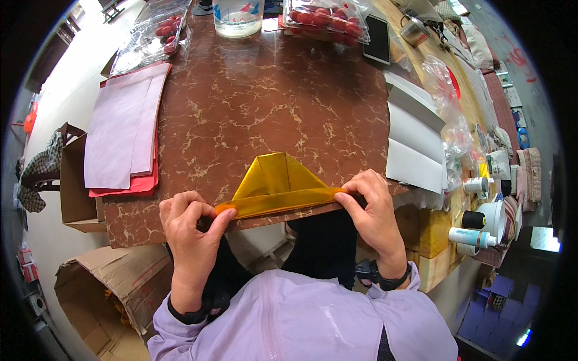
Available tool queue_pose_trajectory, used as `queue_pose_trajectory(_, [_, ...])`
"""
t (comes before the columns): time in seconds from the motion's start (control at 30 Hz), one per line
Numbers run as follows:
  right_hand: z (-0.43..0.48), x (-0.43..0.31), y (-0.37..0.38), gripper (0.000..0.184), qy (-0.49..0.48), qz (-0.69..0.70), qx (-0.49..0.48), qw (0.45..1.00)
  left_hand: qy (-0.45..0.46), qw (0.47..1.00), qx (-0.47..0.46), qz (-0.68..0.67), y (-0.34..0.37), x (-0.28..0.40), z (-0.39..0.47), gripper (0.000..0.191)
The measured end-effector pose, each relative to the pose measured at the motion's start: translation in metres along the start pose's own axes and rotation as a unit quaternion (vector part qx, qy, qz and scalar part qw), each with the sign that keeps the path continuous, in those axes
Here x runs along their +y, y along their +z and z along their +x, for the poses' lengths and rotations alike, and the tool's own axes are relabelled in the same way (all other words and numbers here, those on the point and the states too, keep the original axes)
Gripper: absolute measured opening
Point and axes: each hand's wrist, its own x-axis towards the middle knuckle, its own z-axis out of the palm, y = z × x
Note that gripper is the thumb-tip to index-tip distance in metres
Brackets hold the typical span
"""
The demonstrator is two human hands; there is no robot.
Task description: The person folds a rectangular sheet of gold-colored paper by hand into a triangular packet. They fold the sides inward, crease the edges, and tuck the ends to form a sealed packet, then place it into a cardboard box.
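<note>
A sheet of shiny gold foil paper (280,185) is folded into a trapezoid with a flat band along its lower side. It lies at the front edge of a brown marble-patterned tabletop (253,104). My left hand (194,230) pinches the band's left end between thumb and fingers. At the band's right end, my right hand (372,212) grips the paper the same way, thumb on top. The band is stretched between both hands, slightly higher on the right.
Pink and red paper sheets (122,131) are stacked at left; folded white paper (413,144) lies at right. Behind stand a plastic container (238,18), a clear box of red fruit (325,20) and a smartphone (376,39). A cardboard box (113,289) is below left.
</note>
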Motion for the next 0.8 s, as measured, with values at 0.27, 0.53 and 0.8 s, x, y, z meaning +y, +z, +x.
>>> queue_pose_trajectory(0.27, [-0.002,-0.001,0.004,0.015,0.023,0.005,0.012,1.000,0.012,1.000,0.011,0.011,0.002,0.000,0.001,0.029])
queue_pose_trajectory(0.53, [-0.003,0.001,0.007,0.013,0.023,-0.003,0.011,1.000,0.005,1.000,0.018,0.021,0.005,-0.003,-0.002,0.032])
queue_pose_trajectory(0.8, [-0.005,0.003,0.012,0.023,0.064,0.050,0.027,0.996,0.099,0.991,0.072,0.062,0.013,-0.006,-0.011,0.030])
